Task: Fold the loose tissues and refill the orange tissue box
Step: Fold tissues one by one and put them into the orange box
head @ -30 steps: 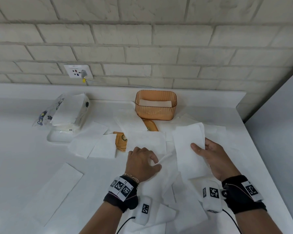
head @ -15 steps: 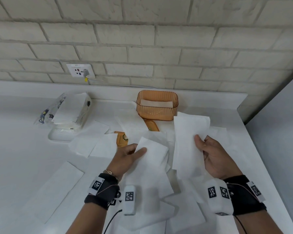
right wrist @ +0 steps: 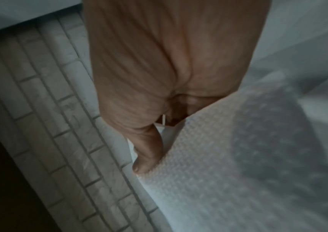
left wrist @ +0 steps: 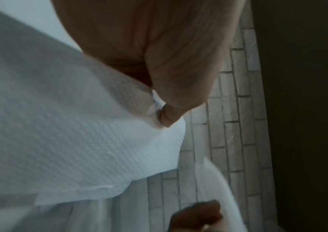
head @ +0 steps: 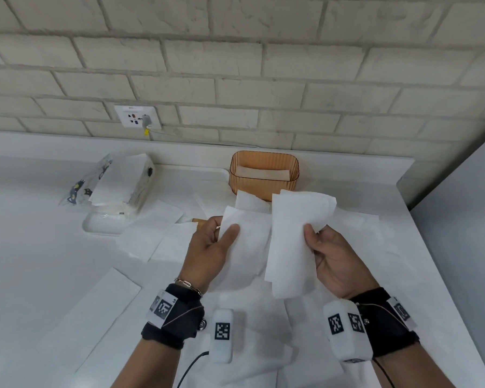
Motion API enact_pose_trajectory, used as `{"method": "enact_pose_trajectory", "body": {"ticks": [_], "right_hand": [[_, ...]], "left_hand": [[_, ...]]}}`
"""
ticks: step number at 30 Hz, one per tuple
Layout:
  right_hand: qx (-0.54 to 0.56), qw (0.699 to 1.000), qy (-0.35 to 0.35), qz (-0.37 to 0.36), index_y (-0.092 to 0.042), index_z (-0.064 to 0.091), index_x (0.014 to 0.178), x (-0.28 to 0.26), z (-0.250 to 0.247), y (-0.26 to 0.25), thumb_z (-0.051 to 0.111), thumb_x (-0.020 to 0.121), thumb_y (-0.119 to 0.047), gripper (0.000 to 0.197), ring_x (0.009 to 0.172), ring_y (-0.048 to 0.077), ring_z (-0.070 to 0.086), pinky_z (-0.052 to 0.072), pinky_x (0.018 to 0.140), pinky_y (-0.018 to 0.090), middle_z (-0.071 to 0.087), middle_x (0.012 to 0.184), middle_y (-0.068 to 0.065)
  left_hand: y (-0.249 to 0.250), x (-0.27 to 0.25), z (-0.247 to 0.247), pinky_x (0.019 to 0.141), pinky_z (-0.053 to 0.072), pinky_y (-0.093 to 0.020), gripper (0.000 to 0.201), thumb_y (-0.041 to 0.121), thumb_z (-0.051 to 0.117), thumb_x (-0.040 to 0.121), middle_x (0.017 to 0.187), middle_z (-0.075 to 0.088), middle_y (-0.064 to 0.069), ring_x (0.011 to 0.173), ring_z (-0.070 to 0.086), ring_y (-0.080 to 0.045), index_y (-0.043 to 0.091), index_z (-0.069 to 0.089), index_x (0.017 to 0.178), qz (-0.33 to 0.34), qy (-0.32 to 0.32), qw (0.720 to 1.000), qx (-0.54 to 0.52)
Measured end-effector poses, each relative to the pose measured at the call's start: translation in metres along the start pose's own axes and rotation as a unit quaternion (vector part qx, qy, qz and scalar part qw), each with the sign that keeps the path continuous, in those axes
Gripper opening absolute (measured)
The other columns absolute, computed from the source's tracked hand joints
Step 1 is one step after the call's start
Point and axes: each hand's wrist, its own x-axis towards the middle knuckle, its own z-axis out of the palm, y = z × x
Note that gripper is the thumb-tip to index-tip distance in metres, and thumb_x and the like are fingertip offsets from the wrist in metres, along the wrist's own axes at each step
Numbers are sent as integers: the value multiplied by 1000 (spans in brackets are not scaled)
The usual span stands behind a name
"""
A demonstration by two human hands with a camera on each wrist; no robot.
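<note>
My left hand (head: 217,239) pinches a white tissue (head: 245,247) between thumb and fingers, lifted above the counter. My right hand (head: 317,239) grips a second white tissue (head: 291,242) that hangs down, its top corner drooping to the right. The orange tissue box (head: 263,186) stands open at the back, just beyond both sheets, with a folded tissue (head: 261,173) inside. In the left wrist view the thumb (left wrist: 177,87) presses the embossed tissue (left wrist: 79,141). In the right wrist view the thumb (right wrist: 149,150) lies along the tissue's (right wrist: 238,164) edge.
Several loose tissues (head: 151,233) lie scattered over the white counter (head: 39,275). A plastic tissue pack (head: 121,183) rests on a white tray (head: 101,225) at the left. A wall socket (head: 137,117) sits on the brick wall. The counter's edge runs down the right side.
Both hands have lifted their tissues off the counter and raised them toward the box. My left hand turned palm up with its sheet. The right tissue's top corner now droops.
</note>
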Motion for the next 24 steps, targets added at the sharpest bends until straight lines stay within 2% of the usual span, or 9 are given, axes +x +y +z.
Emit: {"method": "enact_pose_trajectory", "body": {"ticks": [2, 3, 5, 7, 11, 15, 18, 22, 24], "right_hand": [[-16, 1000, -4, -6, -6, 66, 132, 0, 7, 1, 64, 92, -20, 43, 115, 23, 73, 62, 89, 31, 74, 129, 12], [-34, 999, -2, -5, -7, 66, 131, 1, 10, 4, 65, 92, -19, 41, 115, 22, 74, 62, 89, 31, 75, 128, 11], [-95, 995, 16, -4, -8, 69, 130, 1, 12, 12, 68, 95, -18, 36, 117, 24, 73, 60, 95, 36, 76, 126, 9], [-161, 986, 53, -11, -11, 74, 123, 2, 12, 22, 73, 96, -18, 28, 114, 24, 75, 58, 98, 41, 79, 120, 7], [-196, 977, 89, 3, -12, 77, 115, 5, 13, 37, 78, 93, -20, 23, 107, 24, 77, 60, 99, 47, 81, 113, 6], [-167, 984, 58, 34, -8, 78, 116, 2, 15, 41, 78, 91, -23, 29, 110, 29, 76, 57, 102, 50, 80, 116, 11], [-183, 981, 42, 43, -6, 78, 114, 1, 16, 41, 79, 91, -23, 29, 109, 31, 76, 58, 101, 49, 80, 114, 12], [-235, 969, 59, 36, -12, 81, 107, 1, 20, 40, 82, 90, -28, 23, 102, 28, 78, 62, 95, 50, 82, 105, 7], [-262, 963, 66, 22, -15, 81, 105, 1, 24, 40, 83, 90, -28, 20, 98, 25, 79, 63, 93, 49, 83, 101, 4]], "left_hand": [[0, -7, 11, 69, 55, -24, 12, 26, 66, 103, 81, 75, 15, 76, 68, -2, 16, 72, 107, -13, -11, 999, -41], [1, -9, 17, 73, 56, -24, 15, 24, 65, 104, 86, 77, 15, 82, 71, -4, 13, 72, 110, -27, -18, 997, -73], [1, -15, 27, 86, 61, -35, 19, 22, 61, 105, 105, 81, 3, 99, 76, -18, 10, 71, 116, -62, -34, 989, -131], [1, -19, 33, 94, 60, -45, 23, 22, 57, 108, 116, 79, -6, 109, 75, -27, 10, 70, 122, -81, -41, 982, -164], [-5, -23, 37, 98, 59, -52, 28, 28, 52, 110, 117, 78, -12, 112, 74, -34, 11, 72, 120, -105, -26, 976, -191], [-13, -26, 39, 102, 57, -56, 35, 36, 48, 111, 118, 78, -13, 115, 72, -36, 14, 74, 119, -140, -32, 970, -196], [-14, -27, 40, 100, 58, -55, 41, 40, 45, 112, 120, 77, -16, 116, 72, -38, 13, 73, 125, -161, -43, 963, -213], [-8, -30, 41, 83, 61, -42, 57, 58, 38, 108, 113, 79, -13, 104, 77, -29, 15, 71, 126, -189, -48, 949, -250], [-7, -31, 42, 88, 61, -45, 61, 62, 41, 102, 119, 78, -13, 109, 76, -29, 15, 69, 129, -179, -58, 947, -262]]}}
